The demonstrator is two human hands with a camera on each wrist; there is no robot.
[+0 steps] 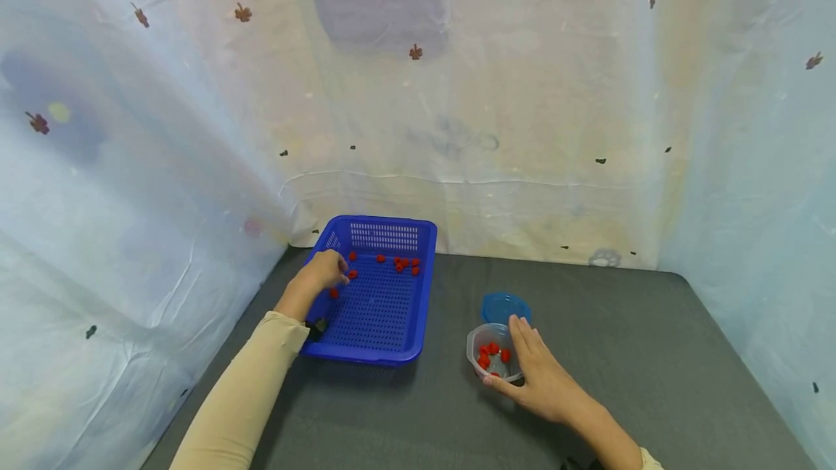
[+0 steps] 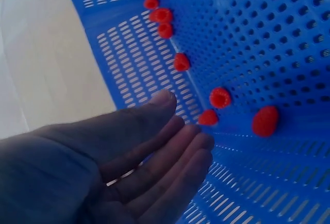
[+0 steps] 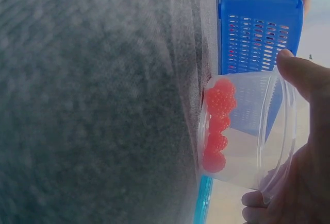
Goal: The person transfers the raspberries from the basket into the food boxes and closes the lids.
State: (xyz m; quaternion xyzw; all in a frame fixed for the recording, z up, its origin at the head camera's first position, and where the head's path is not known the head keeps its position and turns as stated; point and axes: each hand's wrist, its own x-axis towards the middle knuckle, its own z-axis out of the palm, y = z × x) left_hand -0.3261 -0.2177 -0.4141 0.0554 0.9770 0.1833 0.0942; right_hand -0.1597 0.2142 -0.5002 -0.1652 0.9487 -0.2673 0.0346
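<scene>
My left hand (image 1: 321, 272) is over the left side of a blue plastic basket (image 1: 379, 318), its fingers loosely bent and nothing between them. Several red raspberries (image 2: 220, 98) lie scattered on the basket floor, most along its far wall; one raspberry (image 2: 265, 121) sits nearer the side wall beyond my fingertips. With the thumb at one side and fingers at the other, my right hand (image 1: 548, 381) holds a clear plastic container (image 3: 245, 126) by its rim. Several raspberries (image 3: 219, 103) rest on the bottom of this container, which stands upright on the table.
A blue lid (image 1: 501, 306) lies on the dark grey table (image 1: 620, 339) just behind the container. The basket stands to the left of both. Patterned sheeting (image 1: 496, 107) encloses the table's back and sides.
</scene>
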